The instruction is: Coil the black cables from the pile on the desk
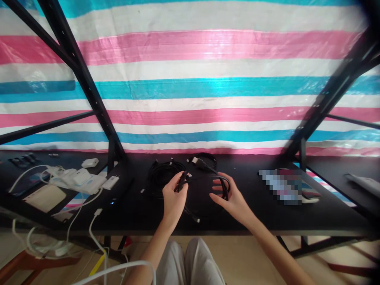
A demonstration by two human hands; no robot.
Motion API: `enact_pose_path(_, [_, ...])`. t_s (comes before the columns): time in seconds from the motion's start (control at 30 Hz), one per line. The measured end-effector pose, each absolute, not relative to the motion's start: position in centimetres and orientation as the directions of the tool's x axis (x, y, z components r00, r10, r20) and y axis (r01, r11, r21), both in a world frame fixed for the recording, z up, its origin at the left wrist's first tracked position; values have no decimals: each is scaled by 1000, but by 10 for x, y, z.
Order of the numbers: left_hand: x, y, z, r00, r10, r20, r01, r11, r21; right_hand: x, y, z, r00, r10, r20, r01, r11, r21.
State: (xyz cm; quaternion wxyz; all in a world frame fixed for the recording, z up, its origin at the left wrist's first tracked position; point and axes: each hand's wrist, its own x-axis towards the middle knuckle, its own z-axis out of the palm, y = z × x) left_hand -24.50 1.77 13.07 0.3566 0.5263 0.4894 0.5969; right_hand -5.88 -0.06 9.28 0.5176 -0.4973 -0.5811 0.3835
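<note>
Above the black table (pixel 237 221), my left hand (pixel 175 193) is closed round part of a black cable (pixel 212 177). The cable arcs over to my right hand (pixel 233 198), where its loops lie between the thumb and the curved fingers. A light-tipped connector (pixel 195 160) sticks out beyond my hands, and another connector (pixel 198 220) hangs or lies below them. Behind my left hand lies a coiled bundle of black cables (pixel 157 172) with several small light plugs around it.
On the left are a white power strip (pixel 89 183) with chargers and a white cable (pixel 92 229). A blurred-out item (pixel 280 186) and a phone-like object (pixel 310 194) lie on the right. Black metal frame bars (pixel 86 87) stand on both sides, before a striped sheet (pixel 208 91).
</note>
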Motion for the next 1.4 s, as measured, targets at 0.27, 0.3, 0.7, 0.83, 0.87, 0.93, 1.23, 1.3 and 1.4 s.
enact_pose_path(0.27, [-232, 4, 136, -108, 943, 314, 236, -282, 930, -52, -7, 131, -160, 977, 139, 206, 170, -964])
enact_pose_path(0.3, [-232, 3, 136, -95, 948, 305, 229, -278, 933, -53, -8, 130, -149, 983, 107, 203, 136, -970])
enact_pose_path(0.7, [-250, -4, 121, 88, 984, 153, 23, -156, 987, -48, -18, 155, -253, 964, 83, 96, 110, -989])
enact_pose_path(0.83, [-253, -3, 114, 61, 996, 69, -78, -65, 995, -48, -22, 163, -402, 909, 106, 133, 172, -976])
enact_pose_path(0.87, [-253, -5, 114, 64, 996, 66, -85, -60, 995, -48, -22, 164, -406, 906, 121, 147, 195, -970])
enact_pose_path(0.93, [-252, -9, 115, 92, 994, 64, -76, -57, 996, -47, -19, 165, -345, 923, 172, 167, 240, -956])
enact_pose_path(1.23, [-256, -14, 113, 164, 986, 33, -77, -21, 997, -31, -17, 170, -304, 928, 214, 214, 285, -934])
enact_pose_path(1.3, [-256, -14, 115, 195, 980, 47, -104, -27, 994, -30, -20, 173, -386, 911, 145, 215, 242, -946])
enact_pose_path(1.4, [-254, -19, 120, 287, 957, 52, -135, -13, 991, -30, -20, 174, -450, 886, 113, 200, 223, -954])
